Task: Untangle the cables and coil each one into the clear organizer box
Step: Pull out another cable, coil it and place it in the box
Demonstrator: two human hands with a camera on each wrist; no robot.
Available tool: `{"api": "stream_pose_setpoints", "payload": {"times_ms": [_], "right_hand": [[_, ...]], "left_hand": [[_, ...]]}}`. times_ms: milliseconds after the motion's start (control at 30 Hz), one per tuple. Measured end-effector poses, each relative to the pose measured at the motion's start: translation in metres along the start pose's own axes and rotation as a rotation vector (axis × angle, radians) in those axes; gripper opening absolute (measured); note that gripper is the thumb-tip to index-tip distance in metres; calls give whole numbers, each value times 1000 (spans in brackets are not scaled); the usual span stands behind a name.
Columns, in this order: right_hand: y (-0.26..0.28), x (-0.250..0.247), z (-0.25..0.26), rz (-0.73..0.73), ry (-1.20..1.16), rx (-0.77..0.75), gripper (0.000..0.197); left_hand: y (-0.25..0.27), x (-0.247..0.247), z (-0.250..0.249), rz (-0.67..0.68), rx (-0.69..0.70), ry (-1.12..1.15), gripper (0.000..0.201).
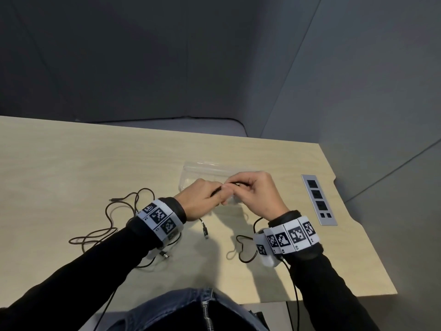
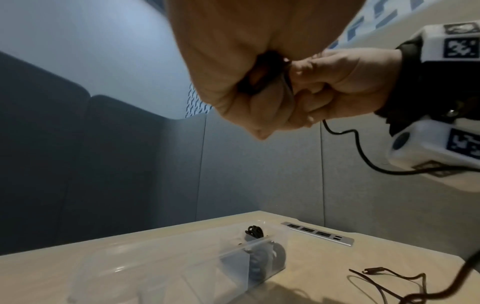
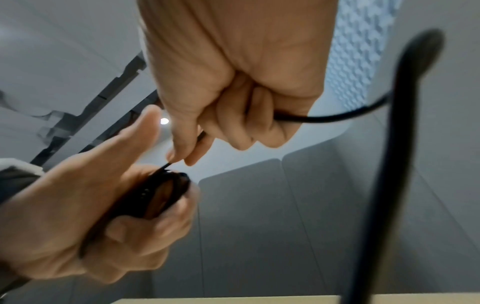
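One cable [image 1: 112, 225] lies loose in tangled loops on the table [image 1: 59, 163] at my far left, not yet coiled. Moving right, my left hand [image 1: 199, 199] curls around a small black coil [image 3: 166, 191], fingers wrapped about its loops. My right hand [image 1: 259, 194] pinches the same cable's free run between thumb and forefinger, feeding another turn; its tail [image 1: 243, 249] trails on the table below my right wrist. Behind my hands sits the clear organizer box [image 2: 182, 263], with one coiled cable [image 2: 262, 257] already tucked in its right end. So I judge one stored, one half wound, one left.
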State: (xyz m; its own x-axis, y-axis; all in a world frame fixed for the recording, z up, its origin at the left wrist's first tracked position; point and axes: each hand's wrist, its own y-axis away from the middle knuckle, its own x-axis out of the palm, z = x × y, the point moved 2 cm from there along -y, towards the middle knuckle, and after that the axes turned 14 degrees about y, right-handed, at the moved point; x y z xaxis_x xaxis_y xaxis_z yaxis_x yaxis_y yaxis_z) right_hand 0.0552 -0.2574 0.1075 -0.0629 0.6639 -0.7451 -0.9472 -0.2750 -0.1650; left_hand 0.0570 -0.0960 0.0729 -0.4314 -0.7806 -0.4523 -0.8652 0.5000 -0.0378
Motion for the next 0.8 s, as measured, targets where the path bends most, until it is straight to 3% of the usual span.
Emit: {"api": "stream_pose_setpoints", "payload": {"times_ms": [100,267,467,567,667,800], "right_hand": [[-3,0,-6,21,-218,71,7],[-4,6,-18,-40,-379,163,14],[0,12,-33,-87,-345,174,17],[4,15,-39,-90,-317,194,12],[10,18,-47,-129,-448,334,9],[14,34,-50,-31,-657,401,19]], "left_hand": [[-1,1,1,20,-15,61,32],[1,4,4,-47,-70,554,31],[3,9,-1,1,-137,783,38],[1,6,2,-139,-164,991,43],[-2,-4,4,-342,-174,1109,43],[0,-9,1,-352,-107,1143,45]]}}
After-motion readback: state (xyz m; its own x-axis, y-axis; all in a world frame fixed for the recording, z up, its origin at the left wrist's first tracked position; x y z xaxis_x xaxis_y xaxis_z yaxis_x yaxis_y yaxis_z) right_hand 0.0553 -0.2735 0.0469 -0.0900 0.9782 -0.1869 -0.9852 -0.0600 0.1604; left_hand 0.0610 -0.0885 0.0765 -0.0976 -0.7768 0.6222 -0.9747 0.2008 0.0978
